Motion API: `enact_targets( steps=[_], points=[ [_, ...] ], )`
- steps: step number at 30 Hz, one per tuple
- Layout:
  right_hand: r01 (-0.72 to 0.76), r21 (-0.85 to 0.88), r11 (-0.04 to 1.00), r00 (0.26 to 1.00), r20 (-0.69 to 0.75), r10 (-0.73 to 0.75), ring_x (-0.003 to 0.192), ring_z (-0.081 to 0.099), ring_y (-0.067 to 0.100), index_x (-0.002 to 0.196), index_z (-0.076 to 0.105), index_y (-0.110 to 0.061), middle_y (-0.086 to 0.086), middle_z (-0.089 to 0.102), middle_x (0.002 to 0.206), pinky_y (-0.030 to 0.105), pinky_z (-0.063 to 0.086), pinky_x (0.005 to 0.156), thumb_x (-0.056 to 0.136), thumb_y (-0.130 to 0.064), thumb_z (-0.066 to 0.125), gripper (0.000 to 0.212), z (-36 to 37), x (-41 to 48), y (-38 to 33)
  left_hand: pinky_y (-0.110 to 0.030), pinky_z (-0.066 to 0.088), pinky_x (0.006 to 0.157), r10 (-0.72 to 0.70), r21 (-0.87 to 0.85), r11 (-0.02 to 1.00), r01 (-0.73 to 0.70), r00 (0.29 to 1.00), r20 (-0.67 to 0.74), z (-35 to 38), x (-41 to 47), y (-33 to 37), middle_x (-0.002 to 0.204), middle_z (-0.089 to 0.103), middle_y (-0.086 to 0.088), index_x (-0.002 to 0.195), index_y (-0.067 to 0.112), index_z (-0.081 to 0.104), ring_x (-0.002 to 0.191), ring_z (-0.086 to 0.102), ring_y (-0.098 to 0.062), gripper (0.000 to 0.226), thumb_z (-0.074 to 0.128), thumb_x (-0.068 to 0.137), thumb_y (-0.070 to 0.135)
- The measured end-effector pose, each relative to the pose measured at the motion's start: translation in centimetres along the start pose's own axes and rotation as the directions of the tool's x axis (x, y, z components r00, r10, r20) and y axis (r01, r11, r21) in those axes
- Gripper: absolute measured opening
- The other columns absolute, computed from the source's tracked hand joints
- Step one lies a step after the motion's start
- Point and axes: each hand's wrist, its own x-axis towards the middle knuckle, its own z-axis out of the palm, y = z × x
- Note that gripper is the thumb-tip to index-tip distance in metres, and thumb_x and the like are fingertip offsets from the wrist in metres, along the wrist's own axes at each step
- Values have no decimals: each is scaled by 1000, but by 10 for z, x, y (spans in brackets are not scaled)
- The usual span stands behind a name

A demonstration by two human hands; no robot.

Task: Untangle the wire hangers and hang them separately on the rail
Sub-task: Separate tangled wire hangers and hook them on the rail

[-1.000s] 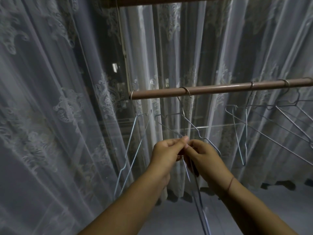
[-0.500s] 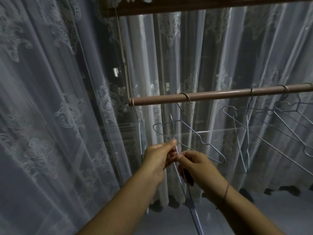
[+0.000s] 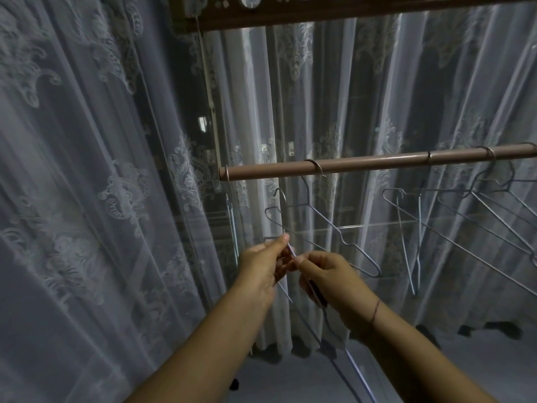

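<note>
A brown rail point(image 3: 377, 164) runs from the middle to the right edge. A wire hanger point(image 3: 343, 239) hangs from it by its hook near the left end, and several more wire hangers point(image 3: 465, 216) hang further right. Below the rail, my left hand point(image 3: 261, 266) and my right hand point(image 3: 328, 277) meet and both pinch a thin wire hanger point(image 3: 292, 253). Its hook rises free just under the rail, and its body trails down past my right wrist towards the floor. Another thin wire hangs straight down from the rail's left end point(image 3: 232, 225).
White lace curtains point(image 3: 87, 199) fill the left side and the back behind the rail. A dark wooden pelmet point(image 3: 348, 10) crosses the top. The pale floor point(image 3: 290, 379) shows between my forearms.
My hands moved a little left and down with the held hanger, whose hook now stands upright under the rail. The wires at the rail's left end swung from slanted to straight down.
</note>
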Motion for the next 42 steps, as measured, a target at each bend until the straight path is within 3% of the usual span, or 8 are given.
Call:
enact_targets(
  steps=[13, 16, 19, 23, 26, 30, 37, 42],
  points=[
    [221, 44, 974, 969, -122, -214, 34, 40, 5, 81, 65, -4, -5, 49, 38, 18, 32, 36, 93, -23, 48, 28, 2, 38, -27, -11, 46, 43, 172, 32, 985, -171, 985, -15, 31, 12, 40, 69, 65, -2, 79, 14, 67, 50, 60, -3, 6, 65, 84, 11],
    [176, -173, 969, 976, -93, -194, 40, 48, 5, 80, 65, -12, -3, 56, 52, 19, 39, 41, 93, -30, 47, 28, -2, 45, -28, -14, 48, 45, 151, 69, 987, -148, 988, -44, 30, 20, 39, 72, 65, -4, 88, 10, 67, 58, 62, -8, 7, 64, 84, 6],
    [242, -540, 806, 917, -144, -372, 65, 57, 1, 93, 63, -21, -9, 61, 75, 15, 46, 61, 90, -29, 51, 15, -14, 42, -21, -18, 48, 58, 113, 141, 985, -103, 992, -62, 22, 28, 31, 87, 68, -6, 102, 9, 67, 74, 63, -12, 18, 64, 84, 8],
    [180, -685, 706, 821, -290, -491, 90, 56, 13, 102, 61, -22, -3, 57, 99, 31, 51, 82, 85, -33, 56, 21, -38, 43, -9, -18, 51, 66, 127, 180, 978, -109, 988, -92, 20, 31, 26, 86, 67, -5, 108, 9, 66, 74, 62, -10, 24, 64, 84, 8],
    [22, -534, 845, 945, -265, -193, 88, 60, 15, 104, 58, -18, 1, 62, 97, 34, 53, 79, 83, -43, 58, 33, -45, 50, 5, -19, 52, 71, 156, 182, 974, -137, 983, -94, 20, 29, 25, 81, 65, -4, 112, 6, 65, 72, 61, -10, 27, 63, 85, 6],
    [-45, -158, 986, 979, -204, 12, 63, 62, 9, 79, 60, -17, 2, 67, 72, 15, 47, 49, 83, -34, 63, 18, -38, 55, 17, -25, 52, 84, 264, 244, 941, -234, 959, -101, 19, 24, 24, 96, 67, -7, 118, 5, 60, 82, 61, -13, 33, 64, 85, 7],
    [-86, 197, 977, 992, -69, 101, 58, 50, 9, 100, 64, -7, 0, 60, 67, 20, 39, 57, 88, -22, 56, 21, -21, 62, 5, -15, 48, 74, 614, 444, 698, -562, 788, 33, 25, 13, 16, 101, 60, 4, 106, 22, 58, 91, 58, -8, 24, 66, 84, 19],
    [-33, 334, 942, 999, -20, 42, 56, 39, 11, 78, 60, -10, 2, 47, 61, 23, 32, 57, 87, -15, 56, 11, -14, 68, -3, -2, 46, 57, 624, 460, 644, -612, 767, 147, 33, 7, 17, 87, 63, 10, 90, 28, 61, 80, 60, 0, 9, 63, 86, 20]
  ],
)
